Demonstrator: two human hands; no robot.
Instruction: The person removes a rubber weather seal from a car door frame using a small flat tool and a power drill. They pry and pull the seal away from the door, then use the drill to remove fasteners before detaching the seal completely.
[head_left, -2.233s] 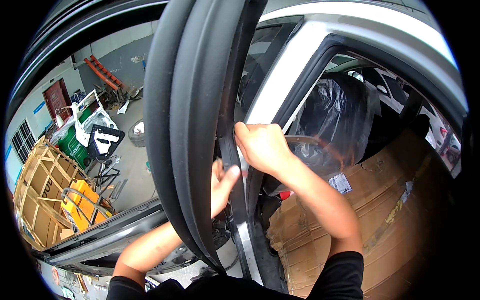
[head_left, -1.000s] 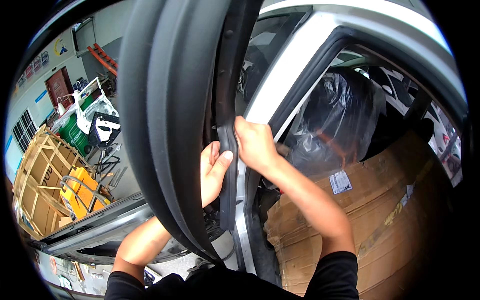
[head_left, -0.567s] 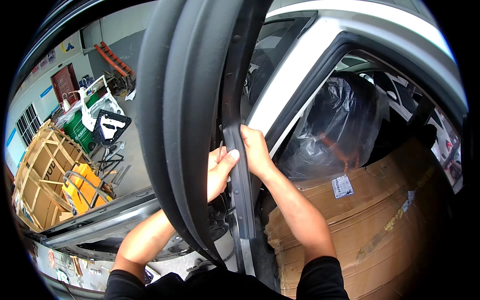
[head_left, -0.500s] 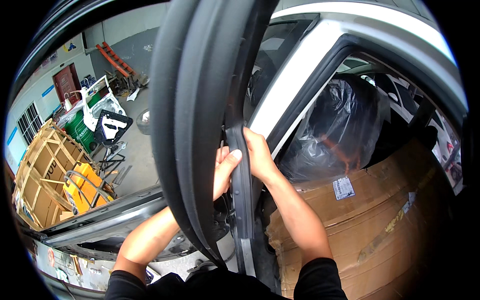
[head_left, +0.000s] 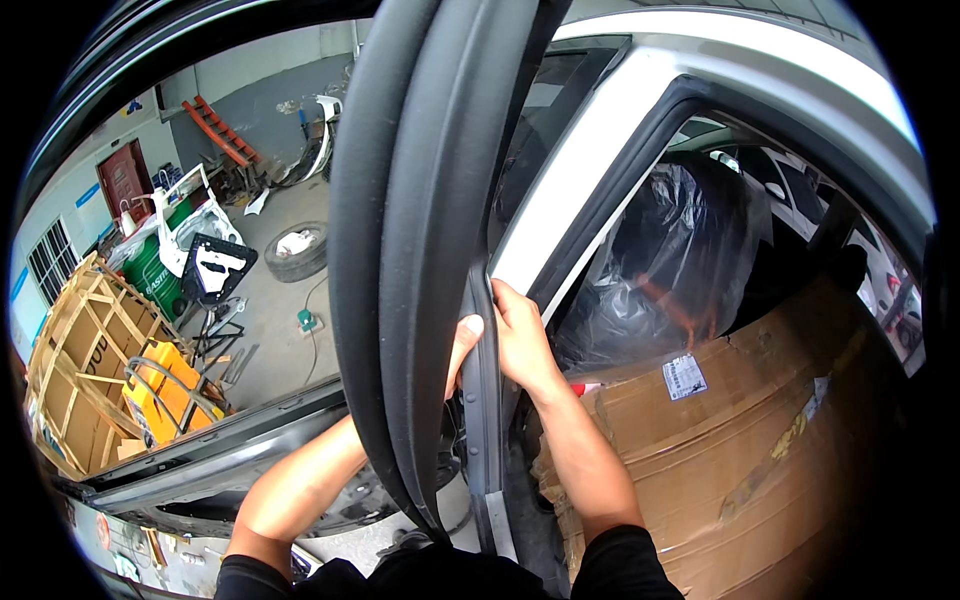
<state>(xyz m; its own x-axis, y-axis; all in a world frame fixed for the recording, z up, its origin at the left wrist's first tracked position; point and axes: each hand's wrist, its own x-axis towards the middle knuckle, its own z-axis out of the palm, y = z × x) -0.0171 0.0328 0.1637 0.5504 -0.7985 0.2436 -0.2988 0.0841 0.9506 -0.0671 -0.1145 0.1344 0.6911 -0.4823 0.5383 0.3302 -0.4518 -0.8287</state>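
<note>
A long dark rubber door seal (head_left: 483, 410) runs down the edge of the car's door pillar. My left hand (head_left: 461, 348) grips it from the left, thumb up against its side; most of its fingers are hidden behind a broad black curved door frame (head_left: 430, 200). From the other side my right hand (head_left: 520, 340) closes on the same seal, with its fingertips pressed on the edge. The two hands are nearly level, with the strip between them. Below them, the seal's lower end meets a grey metal strip (head_left: 499, 520).
Right of the pillar, a large brown cardboard box (head_left: 720, 440) fills the car's opening, with a plastic-wrapped seat (head_left: 690, 250) behind it. On the left stand a wooden crate (head_left: 80, 390), a yellow machine (head_left: 160, 400), a white door frame (head_left: 195, 235) and a tyre (head_left: 298, 252) on the floor.
Both hands have moved slightly down along the seal. More of the left hand has gone behind the curved frame. My view has shifted, bringing the whole tyre into sight.
</note>
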